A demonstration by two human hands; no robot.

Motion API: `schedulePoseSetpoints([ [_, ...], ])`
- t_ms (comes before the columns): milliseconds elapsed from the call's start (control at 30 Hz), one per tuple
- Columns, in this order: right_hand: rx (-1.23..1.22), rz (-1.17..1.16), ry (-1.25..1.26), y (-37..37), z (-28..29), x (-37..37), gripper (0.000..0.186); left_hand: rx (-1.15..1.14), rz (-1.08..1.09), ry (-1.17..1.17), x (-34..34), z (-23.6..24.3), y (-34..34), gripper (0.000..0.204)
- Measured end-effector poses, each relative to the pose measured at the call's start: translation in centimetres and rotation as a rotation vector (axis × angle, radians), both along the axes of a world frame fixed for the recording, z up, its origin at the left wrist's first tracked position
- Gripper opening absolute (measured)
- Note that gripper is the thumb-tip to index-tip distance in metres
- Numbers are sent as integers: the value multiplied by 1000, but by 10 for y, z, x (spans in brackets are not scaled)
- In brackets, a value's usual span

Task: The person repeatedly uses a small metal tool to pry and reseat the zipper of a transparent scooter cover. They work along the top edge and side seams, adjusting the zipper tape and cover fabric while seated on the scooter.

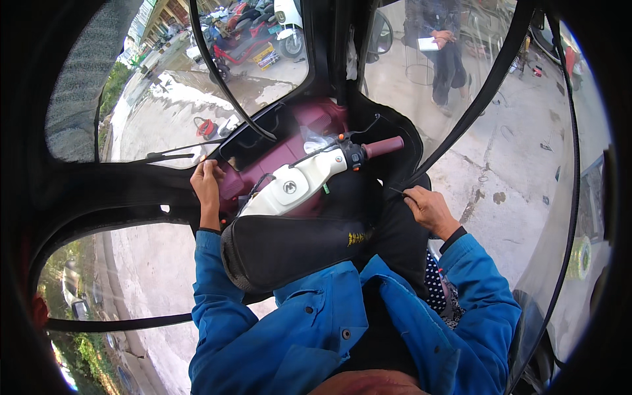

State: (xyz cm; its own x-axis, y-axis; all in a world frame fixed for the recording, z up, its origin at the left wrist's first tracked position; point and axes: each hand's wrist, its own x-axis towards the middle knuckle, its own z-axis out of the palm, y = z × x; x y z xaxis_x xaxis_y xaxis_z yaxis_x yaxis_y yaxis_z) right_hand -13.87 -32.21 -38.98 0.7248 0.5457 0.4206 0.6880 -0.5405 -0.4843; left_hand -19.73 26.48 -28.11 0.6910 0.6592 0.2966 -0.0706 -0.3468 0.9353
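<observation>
Right hand [429, 209] pinches thin dark rod [397, 191] pointing leftward; left hand [208, 185], fingers bent, at black curved windscreen surround [172, 178]; hold unclear.

The person wears a bright blue jacket [309, 355] of creased cloth, open down the front, with stitched seams, a paler, worn-looking edge on the right side and dark round buttons [346, 334] on the left. Its loose, wrinkled left sleeve [220, 289] and right sleeve [484, 286] each give way at the wrist to a narrow black cuff [453, 238], past which the left hand [208, 186] and right hand [431, 209] are bare. A plain black top [378, 336] shows between the jacket's two sides, above dark trousers [403, 240].
</observation>
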Motion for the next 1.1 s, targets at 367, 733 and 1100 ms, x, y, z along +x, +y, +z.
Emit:
schedulePoseSetpoints([
  [367,-190,193,105,1,-33,-18,17,568,-421,688,6,-49,-8,27],
  [733,-74,166,289,9,-52,-15,19,476,-459,1030,3,-47,-11,39],
  [1100,-152,176,286,16,-57,-11,17,531,-445,1049,4,-43,-16,41],
])
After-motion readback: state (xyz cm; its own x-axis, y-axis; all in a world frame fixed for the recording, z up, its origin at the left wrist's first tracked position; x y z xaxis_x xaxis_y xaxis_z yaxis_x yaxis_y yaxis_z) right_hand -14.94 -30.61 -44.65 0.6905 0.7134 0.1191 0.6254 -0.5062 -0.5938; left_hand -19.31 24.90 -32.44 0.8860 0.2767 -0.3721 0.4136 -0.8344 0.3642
